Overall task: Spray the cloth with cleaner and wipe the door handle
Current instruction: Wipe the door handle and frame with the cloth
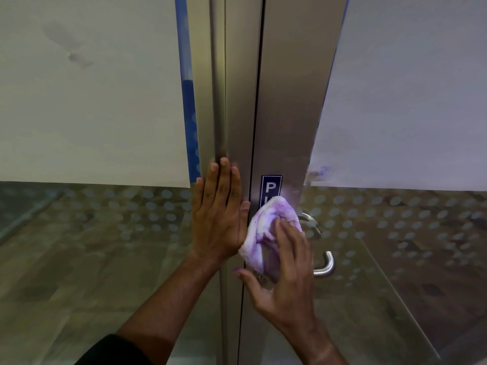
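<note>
low in the frame's middle my right hand [287, 262], fingers spread, presses the soft, limp cloth [266, 233] against the rigid, slick door handle [325, 264].

We count two bare hands: one left hand [220, 209] and one right hand [286, 270]. We see one crumpled white cloth with purple stains [266, 233]. One curved brushed-steel door handle [325, 264] shows, partly hidden. There is one dark blue rectangular sign with white letters [271, 187]. We count two brushed-metal door frame uprights [237, 101], one either side of the dark seam, and two frosted white glass panels [92, 101]. One dark sleeve cuff [113, 351] shows.
</note>
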`<state>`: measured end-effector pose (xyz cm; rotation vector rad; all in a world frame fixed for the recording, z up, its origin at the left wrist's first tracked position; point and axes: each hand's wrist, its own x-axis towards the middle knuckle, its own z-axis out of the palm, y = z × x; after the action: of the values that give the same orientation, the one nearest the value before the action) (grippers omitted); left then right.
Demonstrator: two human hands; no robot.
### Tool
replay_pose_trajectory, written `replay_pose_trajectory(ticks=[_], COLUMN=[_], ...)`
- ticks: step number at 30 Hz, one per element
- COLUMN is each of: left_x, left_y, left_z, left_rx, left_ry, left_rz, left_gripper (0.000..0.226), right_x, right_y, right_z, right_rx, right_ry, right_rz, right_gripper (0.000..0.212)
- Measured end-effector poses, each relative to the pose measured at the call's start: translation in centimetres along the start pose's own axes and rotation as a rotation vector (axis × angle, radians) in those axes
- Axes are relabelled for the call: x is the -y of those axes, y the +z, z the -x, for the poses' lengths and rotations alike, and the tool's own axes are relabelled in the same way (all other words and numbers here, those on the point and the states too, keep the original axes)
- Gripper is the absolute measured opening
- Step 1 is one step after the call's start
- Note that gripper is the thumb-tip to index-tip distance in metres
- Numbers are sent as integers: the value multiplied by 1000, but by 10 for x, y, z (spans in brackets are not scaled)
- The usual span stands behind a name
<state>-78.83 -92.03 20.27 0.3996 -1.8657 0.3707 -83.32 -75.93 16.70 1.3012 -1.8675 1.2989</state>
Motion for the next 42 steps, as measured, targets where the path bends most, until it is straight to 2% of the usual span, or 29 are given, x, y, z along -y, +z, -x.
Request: replay_pose_trajectory(ticks=[5,7,9,13,16,19,21,22,24,26,27,29,31,34,37,42], left_x=[0,0,1,1,1,2,2,2,2,2,1,1,1,1,1,0], left_y=[0,-1,-1,0,0,1,1,1,0,0,0,0,0,0,0,-1], left_z=[0,0,1,1,1,1,1,1,1,0,0,0,0,1,1,0], left_rx=[5,6,5,16,25,24,25,26,27,25,25,26,29,30,25,18], left_ry=[-2,-2,-4,-8,-11,-10,-11,-11,-9,-8,-10,-12,-13,-13,-11,-6], left_rz=[11,21,24,37,34,32,31,32,37,37,36,39,37,41,35,31], left_gripper=[61,61,61,64,66,65,65,64,64,64,64,64,65,64,64,65], right_x=[1,0,1,3,-4,-12,-14,-14,-13,-14,-15,-17,-17,-15,-11,-9], right_y=[5,6,6,-8,-25,-38,-45,-47,-47,-46,-45,-43,-40,-29,-14,1], right_z=[-1,-3,-7,-13,-14,-23,-29,-32,-35,-33,-32,-27,-20,-9,-6,-15], right_rx=[25,-11,-47,-140,-300,-501,-592,-612,-601,-580,-559,-514,-470,-372,-292,-324], right_ry=[1,26,34,130,296,540,560,574,587,552,543,535,503,409,344,218], right_rz=[185,184,140,-80,-299,-638,-663,-667,-649,-548,-483,-400,-308,-144,-61,-52], right_gripper=[95,89,71,52,21,28,12,23,31,12,14,35,41,27,30,29])
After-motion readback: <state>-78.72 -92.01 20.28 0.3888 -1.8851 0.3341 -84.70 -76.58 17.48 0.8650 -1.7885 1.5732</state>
